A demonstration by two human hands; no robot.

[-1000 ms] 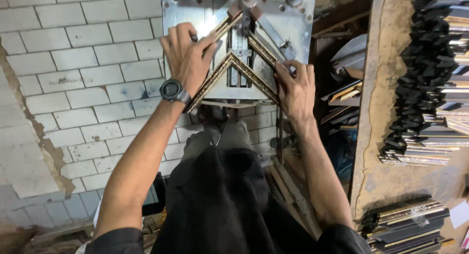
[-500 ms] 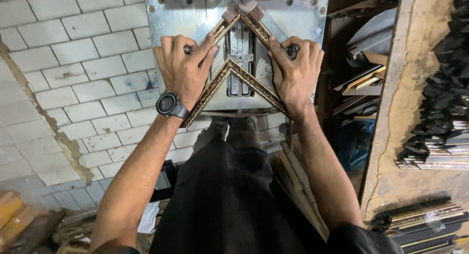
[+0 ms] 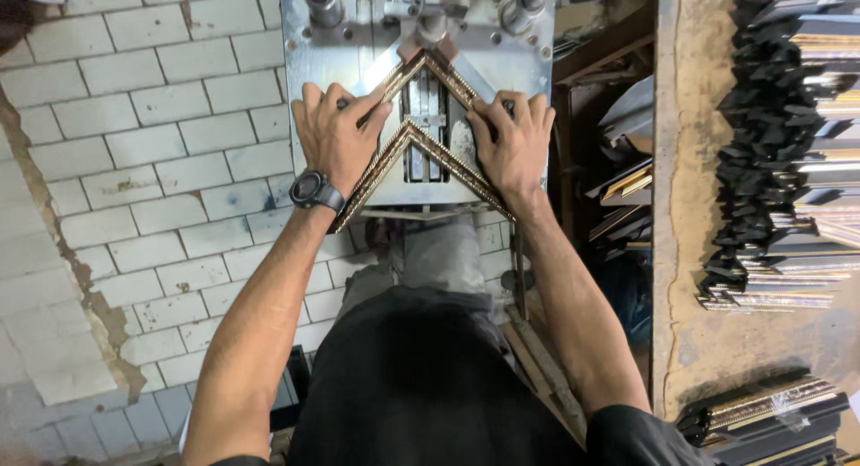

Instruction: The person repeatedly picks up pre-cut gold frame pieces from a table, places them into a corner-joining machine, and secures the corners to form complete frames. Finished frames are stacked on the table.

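- We see our left hand (image 3: 333, 134) lying flat, fingers spread and open, palm pressed down on the left moulding strip (image 3: 372, 175), with a black wristwatch (image 3: 315, 191) on the wrist.
- Our right hand (image 3: 513, 142) lies the same way, open and pressing down flat on the right moulding strip (image 3: 466, 170), not curled around it.
- The two strips are ornate, gold and brown, each cut at an angle; they meet tip to tip at a mitred corner (image 3: 409, 125) that points away from us, midway between our hands.
- Both strips rest on the grey metal surface (image 3: 524, 63) of a joining machine, and their lower ends stick out past its near edge.
- A second pair of patterned strips forms a like corner (image 3: 428, 61) just beyond the first, up against the machine's centre fixture.
- Two upright metal cylinders (image 3: 321, 2) stand at the far corners of the machine.
- Below the surface we see our dark shirt and grey trousers (image 3: 430, 251) over a floor of pale tiles (image 3: 134, 161).
- To the right, well apart from the hands, a wooden bench (image 3: 685, 251) carries a stack of cut frame pieces (image 3: 788, 161), dark with gold edges, and more lie at the lower right (image 3: 770, 412).
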